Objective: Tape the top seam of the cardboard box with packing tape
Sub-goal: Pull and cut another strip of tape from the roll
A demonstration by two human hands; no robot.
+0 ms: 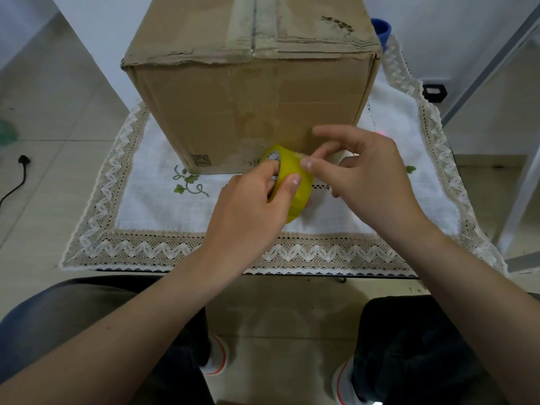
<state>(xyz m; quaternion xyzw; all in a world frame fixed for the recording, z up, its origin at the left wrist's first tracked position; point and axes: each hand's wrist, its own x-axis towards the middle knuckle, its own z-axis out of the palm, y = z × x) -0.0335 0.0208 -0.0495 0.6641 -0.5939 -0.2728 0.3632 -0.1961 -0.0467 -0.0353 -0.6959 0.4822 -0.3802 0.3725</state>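
Seated at the counter point(292, 271), knees and shoes below its edge, we hold a yellow roll of packing tape point(295, 182) just above the lace-trimmed cloth point(152, 200). Our left hand point(251, 211) grasps the roll, thumb on its outer face and a finger hooked through the core. Our right hand point(368, 176) pinches at the roll's upper edge with thumb and forefinger, apparently picking for the loose end, the other fingers spread free. No strip looks pulled out yet, though the pinch hides the spot. Just beyond stands the cardboard box point(248, 112), upright on the cloth, flaps closed. Its top seam point(253, 27) carries worn, clearish old tape; no yellow tape lies on it. By our reading, the taping has not begun: the end must be freed, drawn out, laid along the seam and cut.
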